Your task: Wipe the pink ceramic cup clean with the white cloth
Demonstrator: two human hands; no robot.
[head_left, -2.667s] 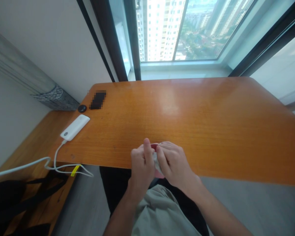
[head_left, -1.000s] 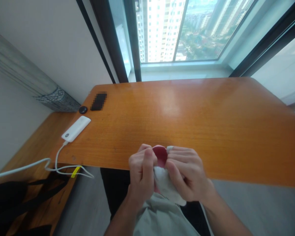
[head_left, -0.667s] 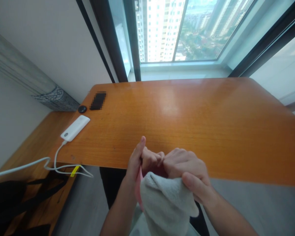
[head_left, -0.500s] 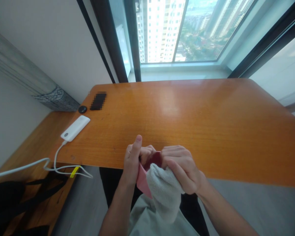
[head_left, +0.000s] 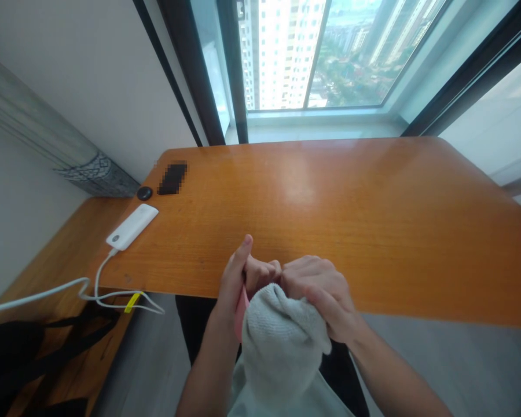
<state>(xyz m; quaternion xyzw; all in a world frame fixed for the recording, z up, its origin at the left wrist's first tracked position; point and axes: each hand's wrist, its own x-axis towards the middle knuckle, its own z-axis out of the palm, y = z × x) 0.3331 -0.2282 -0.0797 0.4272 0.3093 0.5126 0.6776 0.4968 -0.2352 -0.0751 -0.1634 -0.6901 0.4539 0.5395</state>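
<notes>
Near the table's front edge, my left hand is closed on a pink item, its thumb pointing up. Only a narrow strip of the pink item shows, beside the palm. My right hand is curled round the top of a whitish-grey cloth, which hangs down toward my lap. The knuckles of both hands are close together at the cloth's upper edge. The cloth covers most of what lies between the hands.
On the wooden table, a white power bank with a cable lies at the left. Behind it are a black round object and a blurred dark item. A window stands beyond the table.
The cloth has moved left and spread wider, now covering most of the pink item. My hands have come slightly closer together.
</notes>
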